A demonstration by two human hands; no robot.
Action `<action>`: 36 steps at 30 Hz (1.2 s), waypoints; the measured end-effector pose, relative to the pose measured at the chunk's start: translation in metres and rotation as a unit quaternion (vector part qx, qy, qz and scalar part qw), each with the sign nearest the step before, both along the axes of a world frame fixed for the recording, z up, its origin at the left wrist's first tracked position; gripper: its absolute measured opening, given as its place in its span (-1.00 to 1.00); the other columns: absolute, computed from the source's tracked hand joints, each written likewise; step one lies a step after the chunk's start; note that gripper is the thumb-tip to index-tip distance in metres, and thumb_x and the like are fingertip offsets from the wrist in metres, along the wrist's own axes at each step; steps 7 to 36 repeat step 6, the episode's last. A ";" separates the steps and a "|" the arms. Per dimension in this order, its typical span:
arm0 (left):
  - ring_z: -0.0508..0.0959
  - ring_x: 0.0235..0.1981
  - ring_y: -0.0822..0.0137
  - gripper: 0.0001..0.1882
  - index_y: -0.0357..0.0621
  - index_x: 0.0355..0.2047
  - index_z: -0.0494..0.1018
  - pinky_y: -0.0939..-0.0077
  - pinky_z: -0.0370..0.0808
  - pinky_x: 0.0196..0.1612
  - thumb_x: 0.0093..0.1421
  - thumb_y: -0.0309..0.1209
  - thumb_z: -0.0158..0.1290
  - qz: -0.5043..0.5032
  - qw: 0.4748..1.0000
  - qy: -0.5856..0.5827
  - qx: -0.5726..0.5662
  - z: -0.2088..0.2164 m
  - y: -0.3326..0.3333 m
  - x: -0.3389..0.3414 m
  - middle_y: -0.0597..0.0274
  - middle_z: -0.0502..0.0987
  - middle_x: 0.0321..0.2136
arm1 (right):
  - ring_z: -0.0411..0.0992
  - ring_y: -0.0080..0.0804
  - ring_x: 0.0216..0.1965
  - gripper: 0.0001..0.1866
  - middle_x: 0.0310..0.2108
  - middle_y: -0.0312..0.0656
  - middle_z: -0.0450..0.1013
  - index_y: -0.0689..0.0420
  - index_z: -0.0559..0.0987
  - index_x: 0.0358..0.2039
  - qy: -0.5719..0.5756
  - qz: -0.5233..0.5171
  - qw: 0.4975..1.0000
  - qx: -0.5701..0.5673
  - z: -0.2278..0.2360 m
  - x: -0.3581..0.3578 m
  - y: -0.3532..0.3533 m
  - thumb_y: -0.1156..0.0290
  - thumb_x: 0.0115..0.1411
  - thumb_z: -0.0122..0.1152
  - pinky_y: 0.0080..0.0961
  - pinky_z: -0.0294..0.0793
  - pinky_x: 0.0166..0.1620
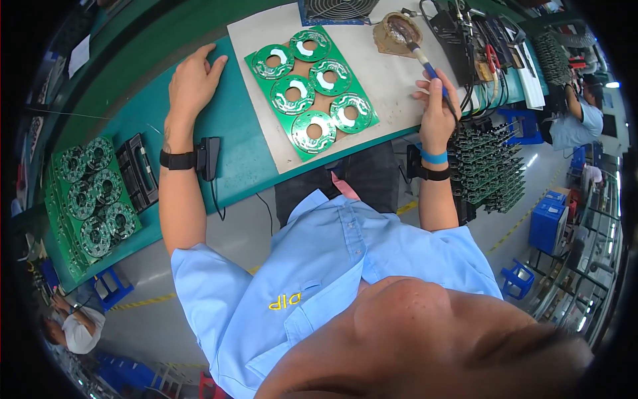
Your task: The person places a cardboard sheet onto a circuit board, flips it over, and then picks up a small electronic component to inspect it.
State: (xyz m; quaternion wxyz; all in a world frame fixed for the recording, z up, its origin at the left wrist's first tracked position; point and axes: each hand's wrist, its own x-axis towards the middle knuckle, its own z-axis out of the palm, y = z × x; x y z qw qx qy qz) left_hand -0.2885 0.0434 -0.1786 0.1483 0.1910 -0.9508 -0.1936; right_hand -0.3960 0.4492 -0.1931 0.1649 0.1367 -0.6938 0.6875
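Observation:
My right hand (436,112) is closed round a soldering iron (425,61) with a blue and pale handle. The iron slants up to the left, its front end at the mouth of a round tan pot (397,33) with a dark, crusted inside. My left hand (193,82) lies on the green mat with thumb and fingers apart, and nothing shows in it. Between my hands, a green circuit board panel (365,98) with several ring-shaped boards lies on a whitish sheet (271,136). Neither hand touches the panel.
A fan (339,10) stands at the far edge. Pliers and cables crowd a dark tool holder (475,43) at far right. Stacked board panels (93,193) and a black tray (138,174) lie left. More boards (488,166) are racked beside my right arm. Other people work at both sides.

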 end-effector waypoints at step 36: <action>0.60 -0.35 0.06 -0.54 -0.10 0.03 0.52 0.19 0.51 -0.30 0.20 -0.12 0.14 0.032 0.998 -0.043 -0.014 0.002 -0.016 0.022 0.10 0.59 -0.41 | 0.54 -0.36 -0.23 -0.65 -0.15 0.00 0.52 0.28 0.39 0.12 0.007 0.010 0.997 -0.074 -0.007 -0.007 -0.007 0.46 0.36 0.08 -0.51 0.59 -0.24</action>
